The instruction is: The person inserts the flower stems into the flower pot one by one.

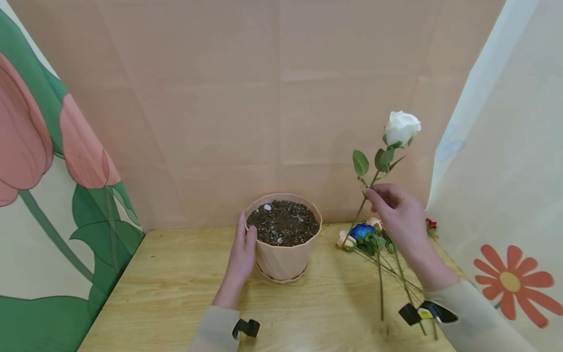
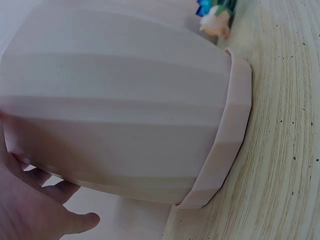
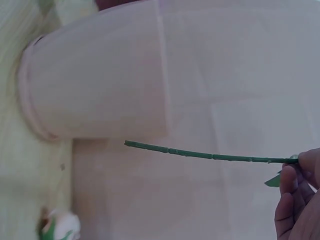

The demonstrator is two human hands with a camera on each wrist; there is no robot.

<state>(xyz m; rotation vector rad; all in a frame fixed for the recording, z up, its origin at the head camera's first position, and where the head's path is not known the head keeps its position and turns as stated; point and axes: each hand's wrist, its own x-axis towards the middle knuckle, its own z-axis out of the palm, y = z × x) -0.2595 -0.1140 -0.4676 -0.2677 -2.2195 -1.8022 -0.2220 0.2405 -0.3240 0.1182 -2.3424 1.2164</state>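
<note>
A pinkish flowerpot (image 1: pixel 281 261) filled with dark soil (image 1: pixel 283 222) stands on its saucer (image 1: pixel 283 280). My left hand (image 1: pixel 243 249) rests against the pot's left side near the rim, fingers extended; in the left wrist view the thumb (image 2: pixel 82 222) sticks out away from the wall. To the right of the pot, my right hand (image 1: pixel 398 215) pinches the stem of a white rose (image 1: pixel 402 128) between thumb and fingers. The bloom points up, and the stem slants down to the left. In the right wrist view the bare lower stem (image 3: pixel 200 155) reaches toward the pot.
Several flowers lie on the wooden table (image 1: pixel 176 274) right of the pot, among them a blue rose (image 1: pixel 362 231), a pale pink rose (image 1: pixel 345 239) and a red flower (image 1: pixel 431 224). Their stems point toward the front. A pinkish backdrop (image 1: pixel 211 122) rises behind the table, with printed sheets on both sides.
</note>
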